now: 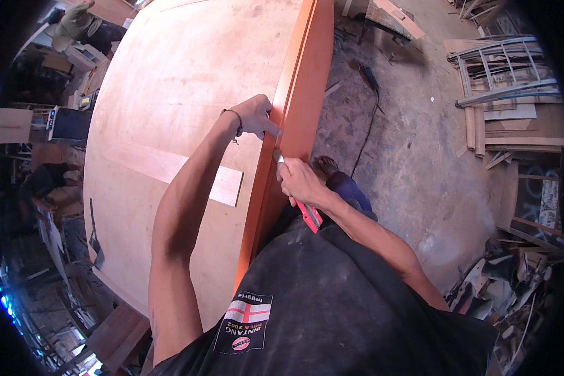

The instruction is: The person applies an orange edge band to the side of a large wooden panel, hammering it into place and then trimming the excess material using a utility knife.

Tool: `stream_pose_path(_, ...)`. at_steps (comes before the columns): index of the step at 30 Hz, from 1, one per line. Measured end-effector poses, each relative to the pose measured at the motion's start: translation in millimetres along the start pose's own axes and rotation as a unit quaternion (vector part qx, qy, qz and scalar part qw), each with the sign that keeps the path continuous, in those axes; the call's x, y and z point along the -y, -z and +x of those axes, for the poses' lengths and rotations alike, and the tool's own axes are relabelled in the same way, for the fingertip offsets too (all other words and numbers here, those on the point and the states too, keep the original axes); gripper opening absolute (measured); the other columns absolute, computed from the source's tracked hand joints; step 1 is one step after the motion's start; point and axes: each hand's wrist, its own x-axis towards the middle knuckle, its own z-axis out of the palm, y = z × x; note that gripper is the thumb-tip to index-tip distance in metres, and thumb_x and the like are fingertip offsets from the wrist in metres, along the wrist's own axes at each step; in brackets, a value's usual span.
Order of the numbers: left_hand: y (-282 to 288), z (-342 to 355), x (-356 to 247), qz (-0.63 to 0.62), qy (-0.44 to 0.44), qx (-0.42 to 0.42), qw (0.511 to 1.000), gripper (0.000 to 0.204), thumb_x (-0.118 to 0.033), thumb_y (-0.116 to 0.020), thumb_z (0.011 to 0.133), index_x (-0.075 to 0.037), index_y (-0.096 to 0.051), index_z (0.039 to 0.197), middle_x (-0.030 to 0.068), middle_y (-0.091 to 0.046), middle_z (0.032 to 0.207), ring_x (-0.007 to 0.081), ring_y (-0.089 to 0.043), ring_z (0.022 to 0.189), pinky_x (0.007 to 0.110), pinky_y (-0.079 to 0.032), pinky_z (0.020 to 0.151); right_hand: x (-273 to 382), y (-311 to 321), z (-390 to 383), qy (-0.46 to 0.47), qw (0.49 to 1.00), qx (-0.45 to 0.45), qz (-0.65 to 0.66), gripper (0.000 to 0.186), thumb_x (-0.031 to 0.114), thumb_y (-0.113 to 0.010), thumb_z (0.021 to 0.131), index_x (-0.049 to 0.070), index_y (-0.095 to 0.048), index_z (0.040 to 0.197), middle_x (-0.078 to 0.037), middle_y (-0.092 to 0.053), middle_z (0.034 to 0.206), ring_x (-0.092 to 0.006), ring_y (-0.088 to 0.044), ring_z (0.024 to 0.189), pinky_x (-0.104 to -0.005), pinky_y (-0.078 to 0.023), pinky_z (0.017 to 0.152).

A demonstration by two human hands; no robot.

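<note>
A large pale wooden panel [182, 100] lies in front of me on the left. Glossy orange laminate edging [306, 88] runs along its right side. My left hand [255, 116], with a dark cord at the wrist, has its fingers curled and its fingertips on the edging. Just nearer to me, my right hand [302, 180] is closed around a red utility knife [309, 217]. The handle sticks out below the fist. A metallic tip shows above it, against the edging. Whether the blade cuts into the laminate cannot be made out.
A flat wood strip [230, 185] rests on the panel, partly behind my left forearm. A dark corded power tool [368, 76] lies on the concrete floor at the right. Scrap [501, 276] is heaped at the lower right. Another person [50, 185] bends at the far left.
</note>
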Motion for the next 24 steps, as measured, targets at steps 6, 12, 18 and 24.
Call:
stream_pose_path(6,0.1,-4.3,-9.6,0.015,0.011,0.002,1.000,0.026,-0.012,-0.088,0.084,0.005,-0.081,0.102,0.0123,-0.079,0.087,0.0176,-0.077,0.077,0.033,-0.066,0.074,2.1,1.0,-8.4,0.000,1.000,0.003,-0.012,0.035,0.019,-0.035,0.112,-0.003,-0.054,0.092,-0.010,-0.057,0.056,-0.0211,-0.061,0.041,-0.0379,-0.050,0.043)
stream_pose_path(12,-1.5,0.0,0.8,0.009,0.011,-0.005,1.000,0.026,-0.012,-0.088,0.084,0.006,-0.081,0.101,0.0123,-0.078,0.086,0.0182,-0.077,0.077,0.032,-0.066,0.072,-1.9,-2.6,-9.1,0.005,1.000,-0.004,-0.021,0.038,0.020,-0.039,0.110,-0.003,-0.060,0.088,-0.015,-0.062,0.056,-0.0287,-0.066,0.042,-0.0436,-0.056,0.048)
stream_pose_path(18,-1.9,1.2,-3.6,0.007,0.005,-0.005,1.000,0.028,-0.014,-0.088,0.083,0.006,-0.081,0.102,0.0125,-0.078,0.085,0.0181,-0.077,0.076,0.031,-0.066,0.072,-3.1,-3.0,-16.8,-0.002,1.000,0.015,-0.024,0.036,0.020,-0.036,0.112,-0.002,-0.055,0.092,-0.010,-0.057,0.056,-0.0213,-0.061,0.040,-0.0371,-0.050,0.042)
stream_pose_path(24,0.3,1.1,-0.7,0.010,-0.004,-0.020,1.000,0.029,-0.016,-0.088,0.082,0.007,-0.080,0.098,0.0141,-0.078,0.083,0.0183,-0.077,0.074,0.031,-0.065,0.070,2.5,-3.1,-17.7,-0.046,0.998,0.027,0.018,0.033,0.022,-0.039,0.113,-0.001,-0.054,0.093,-0.006,-0.055,0.060,-0.0159,-0.056,0.043,-0.0336,-0.049,0.043)
